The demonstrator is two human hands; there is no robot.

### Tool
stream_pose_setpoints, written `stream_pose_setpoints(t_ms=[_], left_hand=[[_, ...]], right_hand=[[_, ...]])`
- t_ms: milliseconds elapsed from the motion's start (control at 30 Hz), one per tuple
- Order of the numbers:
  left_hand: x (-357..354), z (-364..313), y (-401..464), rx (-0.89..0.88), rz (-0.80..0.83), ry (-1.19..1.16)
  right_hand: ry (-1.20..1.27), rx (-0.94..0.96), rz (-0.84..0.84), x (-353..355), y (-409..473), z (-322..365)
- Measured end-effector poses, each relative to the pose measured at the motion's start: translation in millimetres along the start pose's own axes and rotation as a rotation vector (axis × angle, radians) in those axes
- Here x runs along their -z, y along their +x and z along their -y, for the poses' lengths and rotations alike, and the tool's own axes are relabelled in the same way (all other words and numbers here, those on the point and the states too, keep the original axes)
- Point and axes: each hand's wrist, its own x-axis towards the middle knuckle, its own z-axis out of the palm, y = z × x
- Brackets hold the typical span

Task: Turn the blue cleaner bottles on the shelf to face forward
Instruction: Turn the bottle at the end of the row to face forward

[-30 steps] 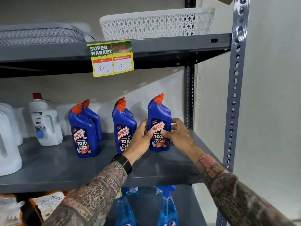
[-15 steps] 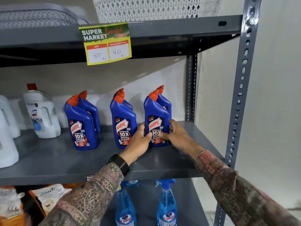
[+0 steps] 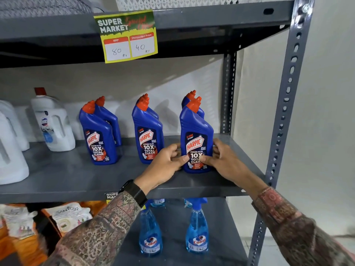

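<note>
Both hands grip the rightmost front blue cleaner bottle (image 3: 196, 139), which stands upright near the right end of the grey middle shelf (image 3: 63, 175), close to its front edge, label facing forward. Left hand (image 3: 163, 166) wraps the bottle's left side, thumb pressed on the label's lower left, other fingers curled behind the bottle. Right hand (image 3: 222, 160) holds the right side, thumb on the label's lower right, fingers (image 3: 217, 148) bunched around the bottle's right edge. A second blue bottle (image 3: 189, 97) stands directly behind it, mostly hidden, only the cap and shoulder showing. Middle front bottle (image 3: 147, 135) sits just left of the left hand, label forward, another one behind it. Left front bottle (image 3: 97, 137) is further left, label forward, also with one behind it (image 3: 109, 120). White jug (image 3: 51, 123) with red cap stands toward the shelf's back left; more white jugs sit at the left edge. Yellow price tag (image 3: 127, 35) hangs from the upper shelf's front edge. Two light-blue spray bottles (image 3: 196, 231) stand on the lower shelf. A black watch (image 3: 134, 191) is on the left wrist, and both arms are in patterned sleeves.
</note>
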Motion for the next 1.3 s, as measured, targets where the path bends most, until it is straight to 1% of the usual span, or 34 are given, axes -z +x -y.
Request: stream_pose_setpoints(t_ms=[167,233,267,367,467,567,767,967,1200,1233,1300], left_hand=[[3.9,5.7,-8.8,0.017,-0.009,-0.160],[6.7,8.6,-9.4,0.023,-0.029,-0.235],[7.6,9.3,-9.6,0.015,-0.032,-0.236],[3.8,8.6,-11.6,-0.031,-0.001,-0.139],[-1.7,8.4,-11.7,-0.057,0.009,-0.043],[-1.0,8.1,-12.5,-0.064,0.001,-0.027],[-3.3,8.4,-13.6,-0.068,-0.004,-0.014],[-4.3,8.8,-14.0,-0.097,-0.017,0.048],[-4.9,3.5,-19.0,-0.114,-0.041,0.103],[-4.6,2.1,-20.7,-0.114,-0.055,0.093],[-1.4,-1.3,-24.7,-0.114,-0.090,0.052]], right_hand=[[0.129,0.038,0.032,6.8,-20.8,-1.2],[0.156,0.028,-0.007,10.0,-24.3,-1.3],[0.151,0.025,-0.030,10.7,-25.2,-1.2],[0.102,0.031,-0.059,7.7,-26.8,-0.6],[0.102,0.048,-0.072,6.6,-28.0,0.0],[0.083,0.060,-0.081,6.3,-29.5,1.0],[-0.014,0.077,-0.164,3.6,-31.7,-2.6],[-0.078,0.071,-0.156,4.5,-32.7,-1.3],[-0.066,0.062,-0.159,4.2,-39.3,3.6],[-0.093,0.072,-0.193,2.0,-41.9,4.4],[-0.147,0.114,-0.353,-4.6,-50.0,5.7]])
